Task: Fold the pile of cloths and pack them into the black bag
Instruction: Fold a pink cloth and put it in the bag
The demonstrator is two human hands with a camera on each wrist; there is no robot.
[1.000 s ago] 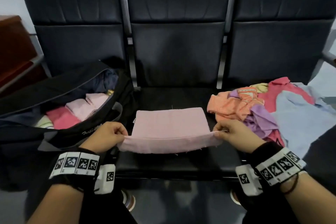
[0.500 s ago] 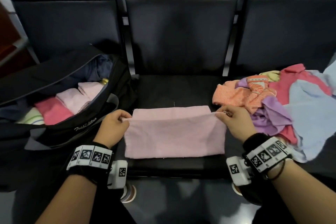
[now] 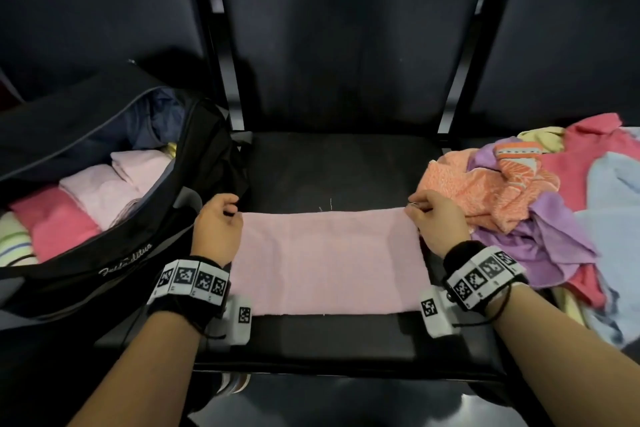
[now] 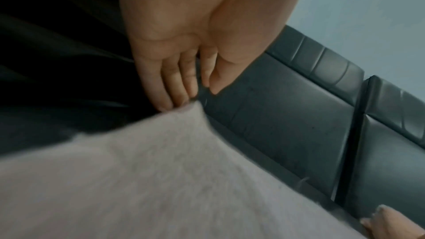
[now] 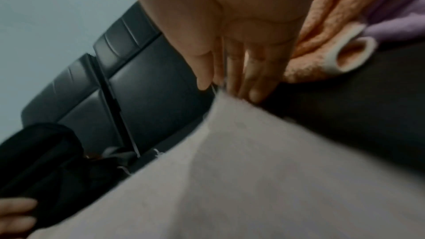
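Pale pink cloth [image 3: 325, 260] on black seat [image 3: 339, 166]. Black bag [image 3: 104, 274], white script lettering; inside, pink, light pink and striped folds. Pile [image 3: 540, 218]: orange patterned, purple, hot pink, light blue, yellow. Black-and-white marker wristbands [image 3: 192, 282].

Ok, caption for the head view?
Both hands, left and right, pinch the far corners of a folded pale pink cloth on the black padded seat.

Middle seat [image 3: 332, 166]: one folded cloth [image 3: 329, 263] lying flat, left hand [image 3: 216, 225] at its far left corner, right hand [image 3: 436, 222] at its far right corner. Left seat: open bag [image 3: 114, 270], folded cloths [image 3: 100, 191] inside. Right seat: loose pile of cloths [image 3: 540, 211], just beside the right hand. Behind all: seat backs [image 3: 346, 38].
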